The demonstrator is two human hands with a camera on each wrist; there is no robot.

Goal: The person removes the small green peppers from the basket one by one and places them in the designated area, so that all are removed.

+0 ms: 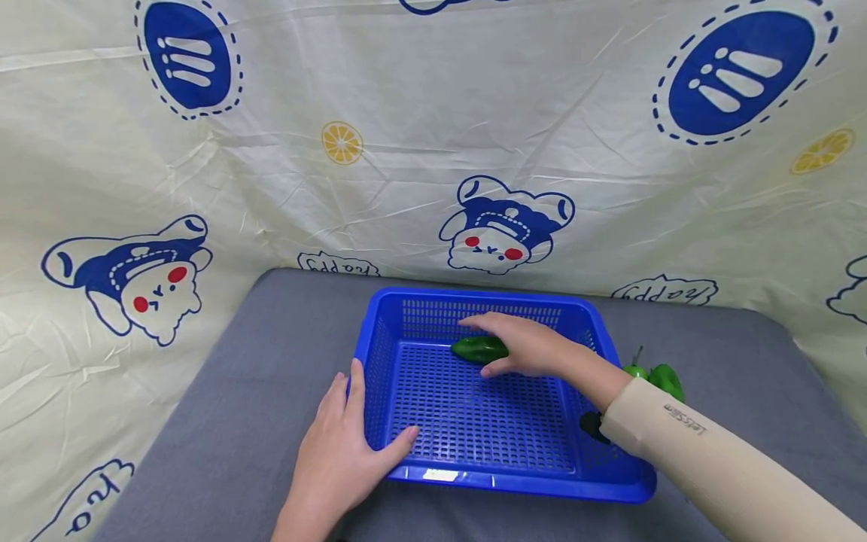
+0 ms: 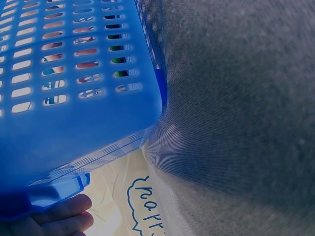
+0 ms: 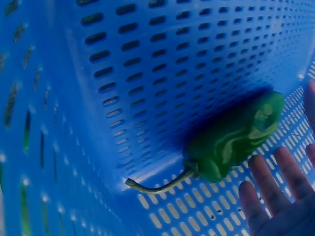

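Observation:
A blue plastic basket (image 1: 484, 406) with slotted walls and floor sits on the grey surface. Inside, toward its back wall, lies a green pepper (image 1: 478, 349), whose curved stem shows in the right wrist view. My right hand (image 1: 524, 345) reaches over the right wall and hovers at the pepper, fingers spread. In the right wrist view those fingertips (image 3: 257, 162) stand beside the pepper (image 3: 234, 135), apart from it. My left hand (image 1: 345, 440) rests against the basket's front left corner, straight fingers along the outer left side and thumb over the front rim.
Green peppers (image 1: 665, 380) lie outside the basket to its right, partly behind my right forearm. A dark green thing (image 1: 592, 426) shows near the right wall, partly covered by the sleeve (image 1: 718, 452). A printed cloth (image 1: 406, 203) hangs behind the grey table (image 1: 223, 421).

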